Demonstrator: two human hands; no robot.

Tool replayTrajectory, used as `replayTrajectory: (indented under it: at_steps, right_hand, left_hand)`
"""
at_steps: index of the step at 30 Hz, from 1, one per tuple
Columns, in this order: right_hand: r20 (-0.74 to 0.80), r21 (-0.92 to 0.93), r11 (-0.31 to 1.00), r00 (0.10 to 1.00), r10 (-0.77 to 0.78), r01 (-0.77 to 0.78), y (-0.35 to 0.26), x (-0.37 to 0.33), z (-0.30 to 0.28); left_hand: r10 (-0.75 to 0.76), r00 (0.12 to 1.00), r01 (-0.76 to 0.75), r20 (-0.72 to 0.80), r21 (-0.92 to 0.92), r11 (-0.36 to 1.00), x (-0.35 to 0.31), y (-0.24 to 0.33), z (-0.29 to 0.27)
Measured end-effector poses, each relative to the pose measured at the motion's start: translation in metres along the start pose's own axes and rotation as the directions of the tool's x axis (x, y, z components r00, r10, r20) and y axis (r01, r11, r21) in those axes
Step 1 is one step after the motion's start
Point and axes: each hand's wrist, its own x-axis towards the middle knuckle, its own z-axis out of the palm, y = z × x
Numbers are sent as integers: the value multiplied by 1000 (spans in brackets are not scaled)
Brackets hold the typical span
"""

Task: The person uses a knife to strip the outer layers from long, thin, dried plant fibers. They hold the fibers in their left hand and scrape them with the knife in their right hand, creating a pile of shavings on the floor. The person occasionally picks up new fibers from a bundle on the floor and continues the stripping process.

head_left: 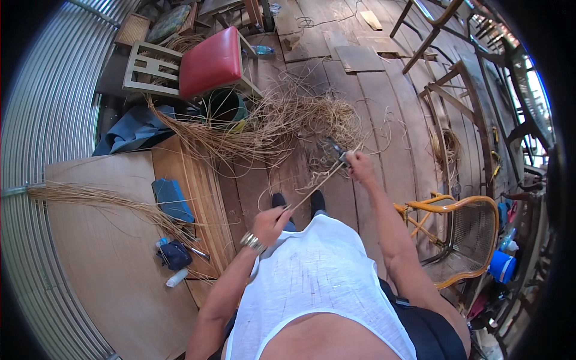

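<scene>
A thin, pale cane strip (pixel 316 186) runs slantwise between my two hands, in front of my body. My left hand (pixel 271 224), with a metal watch on the wrist, pinches its near end. Farther off and to the right, my right hand (pixel 361 168) is closed at the strip's other end. A hand tool with a dark, metallic head (pixel 337 146) juts out from the right fingers; its exact kind is hard to make out. Just beyond it, a tangled heap of cane strands (pixel 324 117) lies on the plank floor.
A red-seated chair (pixel 210 62) lies tipped beside a dark bucket (pixel 224 107). At left, a wooden board (pixel 114 240) carries cane strands, a blue block (pixel 172 200) and a dark pouch (pixel 174 255). A rattan-framed chair (pixel 471 234) stands at right; wooden frames (pixel 468 102) stand behind it.
</scene>
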Motion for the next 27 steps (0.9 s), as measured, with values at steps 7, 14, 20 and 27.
replayTrajectory:
  at_steps: [7,14,20,27]
  right_hand:
    - [-227,96,995,972,56,-35,-15,56,-123]
    - [-360,53,993,930,-76,101,-72,62,-302]
    - [-60,82,996,998,24,-19,-56,-16,-115]
    - [504,-56,958,836,-217,282,-76,-64,36]
  left_hand:
    - [-304,946,324,-115,257,911,-165,-75,-112]
    - [-888,377,407,-264,908,-98,-438,-202,-261]
    - [-234,958,101,165,571,815,-154,-187,-78]
    - [-76,976,86,203,-40,995,62,18,20]
